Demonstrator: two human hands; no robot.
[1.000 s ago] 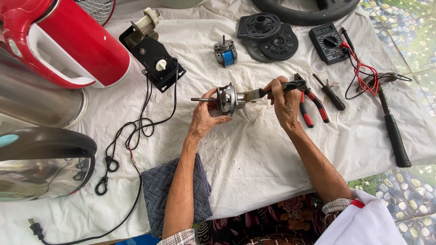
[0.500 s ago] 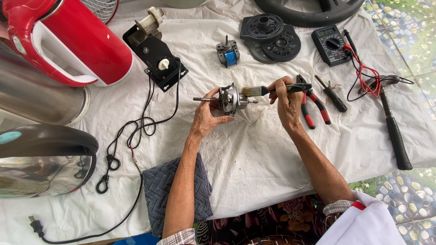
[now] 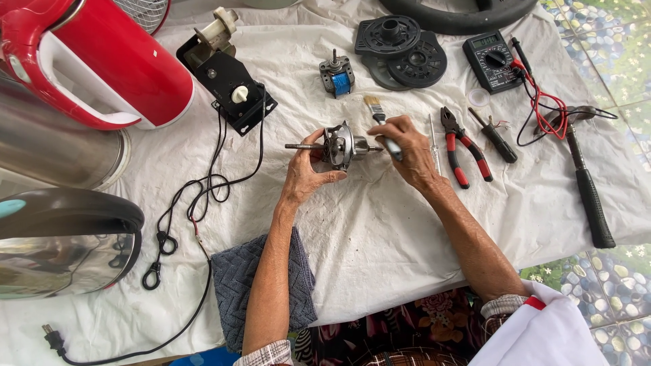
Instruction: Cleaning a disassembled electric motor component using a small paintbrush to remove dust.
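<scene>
My left hand [image 3: 303, 177] grips a small metal fan motor [image 3: 339, 144] with a shaft sticking out to the left, holding it a little above the white cloth [image 3: 380, 237]. My right hand [image 3: 407, 152] is closed on a small paintbrush [image 3: 375, 112]. Its bristles point away from me, just past the motor's right end. The two hands sit close together at the middle of the cloth.
Red-handled pliers [image 3: 460, 146], a screwdriver [image 3: 496, 139], a hammer [image 3: 588, 183] and a multimeter [image 3: 491, 59] lie to the right. Black fan parts [image 3: 403, 47], a second small motor [image 3: 337, 74] and a switch box [image 3: 229, 85] with a black cord [image 3: 203, 196] lie behind. Red and steel appliances [image 3: 102, 68] crowd the left.
The brush lay sideways with its bristles at the motor. Now my right hand has swung it so the bristles point away. The motor has shifted slightly.
</scene>
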